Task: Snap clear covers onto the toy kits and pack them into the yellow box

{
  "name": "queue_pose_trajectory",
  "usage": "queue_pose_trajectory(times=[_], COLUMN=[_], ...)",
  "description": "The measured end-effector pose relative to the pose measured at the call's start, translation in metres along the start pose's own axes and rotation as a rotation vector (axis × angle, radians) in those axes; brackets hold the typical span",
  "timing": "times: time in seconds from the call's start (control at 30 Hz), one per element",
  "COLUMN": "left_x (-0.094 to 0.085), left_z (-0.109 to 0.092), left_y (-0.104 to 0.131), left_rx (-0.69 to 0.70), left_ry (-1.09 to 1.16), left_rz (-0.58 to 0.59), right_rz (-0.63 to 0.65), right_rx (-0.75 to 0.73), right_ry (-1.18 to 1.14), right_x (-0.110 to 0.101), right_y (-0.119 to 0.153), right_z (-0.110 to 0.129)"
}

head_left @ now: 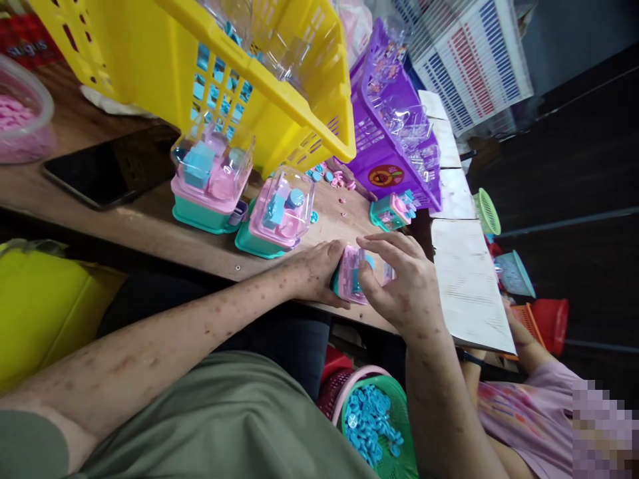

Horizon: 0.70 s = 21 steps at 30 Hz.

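At the front edge of the wooden table, my left hand (pixel 319 273) is wrapped round the left side of a small pink and teal toy box (pixel 352 274) with a clear cover. My right hand (pixel 399 279) is over the right side of that box, fingers bent and spread, thumb near the cover; whether it touches is hard to tell. To the left stand two similar covered toy boxes, one near (pixel 280 211) and one farther left (pixel 212 176). A small teal and pink set (pixel 393 210) without a visible cover lies behind my right hand.
A yellow basket (pixel 279 100) and a purple basket (pixel 399 156) of clear parts stand behind. A black phone (pixel 110 166) lies at left. Below the table edge is a green basket (pixel 399 406) of blue pieces. Another person (pixel 534 412) sits at right beyond white boards (pixel 464 279).
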<state>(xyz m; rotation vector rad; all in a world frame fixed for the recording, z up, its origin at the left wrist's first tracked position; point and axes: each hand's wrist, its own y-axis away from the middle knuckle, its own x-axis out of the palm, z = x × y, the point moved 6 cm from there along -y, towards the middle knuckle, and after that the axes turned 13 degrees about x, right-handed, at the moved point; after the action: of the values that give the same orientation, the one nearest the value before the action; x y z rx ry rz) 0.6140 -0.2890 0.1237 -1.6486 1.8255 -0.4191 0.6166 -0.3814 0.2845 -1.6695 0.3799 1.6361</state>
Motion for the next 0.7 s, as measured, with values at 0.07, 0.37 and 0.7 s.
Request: queue_pose_trajectory(times=[0.07, 0.37, 0.7], left_x=[0.001, 0.0, 0.001], left_z=[-0.001, -0.006, -0.002], left_y=[0.0, -0.001, -0.001], left_rx=[-0.014, -0.038, -0.008], left_ry=[-0.028, -0.067, -0.046], left_rz=[0.034, 0.066, 0.065], right_rz=[0.001, -0.013, 0.049], right_rx=[0.004, 0.078, 0.15], right_ry=[-0.006, 0.0, -0.073], right_x=[0.0, -0.001, 0.005], right_y=[0.0, 0.004, -0.001], right_z=[0.001, 0.0, -0.006])
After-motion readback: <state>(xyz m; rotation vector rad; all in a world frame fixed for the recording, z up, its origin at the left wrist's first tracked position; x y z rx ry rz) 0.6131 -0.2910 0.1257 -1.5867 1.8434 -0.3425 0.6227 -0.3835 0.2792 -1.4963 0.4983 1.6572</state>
